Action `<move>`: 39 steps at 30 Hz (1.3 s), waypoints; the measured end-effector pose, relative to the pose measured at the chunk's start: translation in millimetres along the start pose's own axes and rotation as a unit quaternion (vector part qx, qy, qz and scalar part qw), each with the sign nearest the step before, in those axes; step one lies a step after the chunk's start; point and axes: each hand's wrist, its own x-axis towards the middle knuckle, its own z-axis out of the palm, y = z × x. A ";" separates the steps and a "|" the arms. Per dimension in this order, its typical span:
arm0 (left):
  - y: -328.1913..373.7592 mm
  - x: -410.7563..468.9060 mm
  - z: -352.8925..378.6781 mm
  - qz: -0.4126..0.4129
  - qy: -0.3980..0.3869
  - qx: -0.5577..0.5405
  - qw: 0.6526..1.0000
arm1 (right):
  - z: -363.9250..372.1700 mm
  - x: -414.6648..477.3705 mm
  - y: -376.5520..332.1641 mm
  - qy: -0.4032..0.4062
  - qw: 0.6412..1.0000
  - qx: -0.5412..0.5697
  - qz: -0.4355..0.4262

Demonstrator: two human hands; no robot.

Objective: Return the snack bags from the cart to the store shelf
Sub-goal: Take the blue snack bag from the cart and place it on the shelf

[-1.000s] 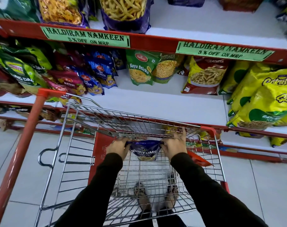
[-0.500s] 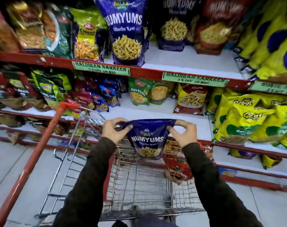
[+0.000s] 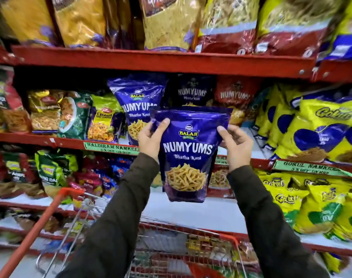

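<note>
Store aisle, red-edged shelf (image 3: 163,61) tiers packed with snack packs. Purple Numyums bag (image 3: 188,155) was held upright in air before middle tier, above wire cart (image 3: 183,247) with red handle (image 3: 36,231). Left hand (image 3: 151,140) and right hand (image 3: 237,147) gripped bag's upper corners, fingers (image 3: 163,124) pinching its edges. Matching Numyums pack (image 3: 138,106) stood on tier behind. Green price label (image 3: 111,147) on shelf edge. Yellow Gokul packs (image 3: 321,129) at right.

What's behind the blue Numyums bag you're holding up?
Behind the held Numyums bag stand shelf bags: a matching blue one to its left, a dark one and a red one above its top edge. The held bag covers their lower parts and the shelf behind it.
</note>
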 end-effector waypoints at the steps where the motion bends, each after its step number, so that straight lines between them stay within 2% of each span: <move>1: 3.3 12.1 11.1 -0.004 0.011 -0.011 1.000 | 2.2 13.5 -5.8 -0.001 1.000 -0.001 -0.002; 6: 8.8 74.9 53.8 0.003 0.009 -0.039 0.999 | 14.4 79.5 -26.5 0.003 0.999 -0.023 -0.026; 14: 29.2 118.6 109.5 0.007 0.029 0.017 0.999 | 28.9 162.0 -22.9 -0.011 0.998 -0.066 -0.020; 17: 16.7 136.3 121.3 -0.003 0.066 0.046 0.997 | 36.4 180.7 -9.5 0.001 0.999 -0.051 0.012; 21: 0.0 151.4 125.3 -0.010 0.076 0.064 0.995 | 45.7 195.6 17.9 -0.019 0.997 -0.012 0.069; 25: -11.7 162.4 112.7 -0.014 0.060 0.138 0.988 | 43.3 201.7 54.7 -0.054 0.987 -0.082 0.129; 27: -21.4 161.0 102.7 -0.054 0.053 0.176 0.981 | 38.0 194.8 72.4 -0.091 0.973 -0.119 0.177; 31: -53.7 151.5 84.3 -0.112 0.048 0.172 0.978 | 38.2 159.6 80.7 -0.175 0.951 -0.104 0.233; 34: -73.3 140.7 70.0 -0.145 0.026 0.233 0.961 | 34.6 144.0 95.9 -0.160 0.954 -0.093 0.234; 39: -79.5 124.9 53.5 -0.088 0.002 0.276 0.957 | 24.2 126.8 105.3 -0.138 0.954 -0.138 0.229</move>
